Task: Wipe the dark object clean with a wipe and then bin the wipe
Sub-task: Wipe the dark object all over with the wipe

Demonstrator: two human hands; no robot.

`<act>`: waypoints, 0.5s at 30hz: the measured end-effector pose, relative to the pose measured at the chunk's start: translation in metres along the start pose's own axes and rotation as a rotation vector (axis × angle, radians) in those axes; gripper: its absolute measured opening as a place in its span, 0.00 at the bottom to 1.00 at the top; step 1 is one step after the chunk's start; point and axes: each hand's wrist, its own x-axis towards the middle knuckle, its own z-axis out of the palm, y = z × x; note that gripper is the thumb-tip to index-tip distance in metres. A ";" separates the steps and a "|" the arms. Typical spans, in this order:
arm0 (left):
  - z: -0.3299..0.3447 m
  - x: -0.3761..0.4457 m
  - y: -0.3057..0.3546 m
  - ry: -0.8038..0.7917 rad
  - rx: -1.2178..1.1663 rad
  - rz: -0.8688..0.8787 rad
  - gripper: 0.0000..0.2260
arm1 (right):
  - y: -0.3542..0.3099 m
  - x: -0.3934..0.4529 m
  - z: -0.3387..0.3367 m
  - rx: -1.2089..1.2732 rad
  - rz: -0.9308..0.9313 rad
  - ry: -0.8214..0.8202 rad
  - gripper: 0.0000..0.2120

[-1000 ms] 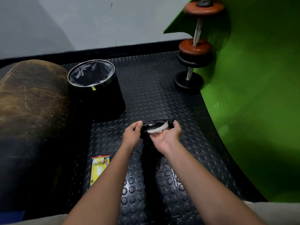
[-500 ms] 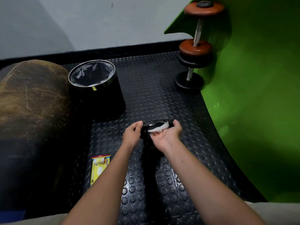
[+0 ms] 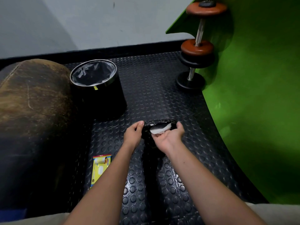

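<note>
1. One dark object (image 3: 159,123), glossy, on the studded floor mat (image 3: 154,95) at centre; shape unclear.
2. Left hand (image 3: 133,135) grips its 9 o'clock end, probably to steady it.
3. Right hand (image 3: 168,137), palm up, fingers curled, presses a white wipe (image 3: 159,130) on it; wiping seems underway.
4. Lined bin (image 3: 97,88), 11 o'clock, within reach.
5. Yellow wipe pack (image 3: 100,168), 7 o'clock; "10" readable, brand not.
</note>
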 end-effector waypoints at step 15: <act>0.001 0.002 -0.001 -0.004 0.013 0.007 0.17 | -0.001 0.002 0.000 0.062 0.051 -0.069 0.35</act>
